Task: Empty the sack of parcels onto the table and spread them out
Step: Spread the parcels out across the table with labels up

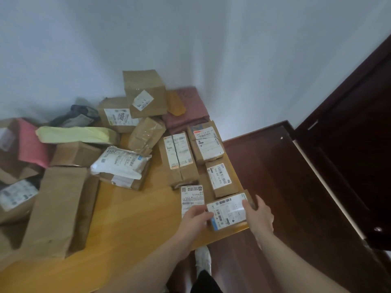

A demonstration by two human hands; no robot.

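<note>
Both hands hold a small cardboard parcel with a white label (228, 212) at the table's near right corner. My left hand (195, 218) grips its left end and my right hand (259, 214) grips its right end. Beside it lies a flat parcel with a white label (192, 196). Behind them, boxes lie in a row along the right edge: a small one (221, 179), a taped one (206, 142) and a long one (179, 159). More parcels are heaped at the left and back, among them a white bag (120, 162) and a tall box (57, 210).
The wooden table (135, 210) stands in a corner against pale walls. A dark red floor (275, 187) and a dark wooden door (349, 134) lie to the right. A yellow-green bag (76, 134), a pink parcel (31, 144) and a maroon bag (188, 108) sit among the boxes.
</note>
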